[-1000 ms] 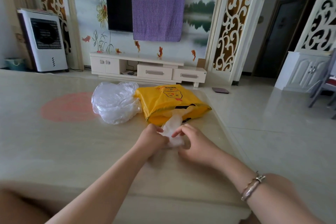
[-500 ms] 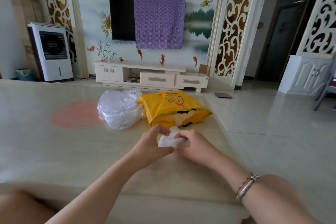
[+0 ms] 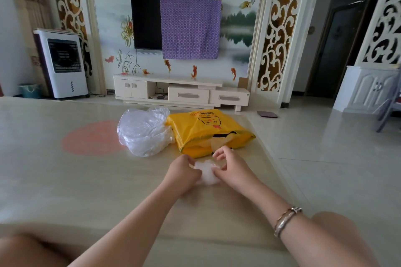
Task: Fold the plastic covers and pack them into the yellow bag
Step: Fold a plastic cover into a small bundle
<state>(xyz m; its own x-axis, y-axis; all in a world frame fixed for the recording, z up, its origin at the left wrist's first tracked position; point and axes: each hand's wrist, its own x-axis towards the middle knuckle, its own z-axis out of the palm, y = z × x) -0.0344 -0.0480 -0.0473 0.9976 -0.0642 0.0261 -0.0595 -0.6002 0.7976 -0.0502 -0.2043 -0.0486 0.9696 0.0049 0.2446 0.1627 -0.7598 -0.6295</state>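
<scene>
A small crumpled clear plastic cover [image 3: 207,173] lies on the beige table between my two hands. My left hand [image 3: 184,172] pinches its left side and my right hand [image 3: 230,166] pinches its right side with curled fingers. Just beyond them lies the yellow bag [image 3: 208,131], flat on the table, its open mouth facing me with pale plastic showing inside. A heap of loose clear plastic covers [image 3: 144,131] sits to the left of the yellow bag, touching it.
The beige table [image 3: 65,180] has a faded pink round mark [image 3: 93,137] at the left. Its right edge runs close by my right hand, with tiled floor beyond. A TV stand and an air cooler stand at the far wall.
The cover has shrunk from a long strip standing up towards the bag into a small wad held low on the table. Both hands stayed together in front of the bag.
</scene>
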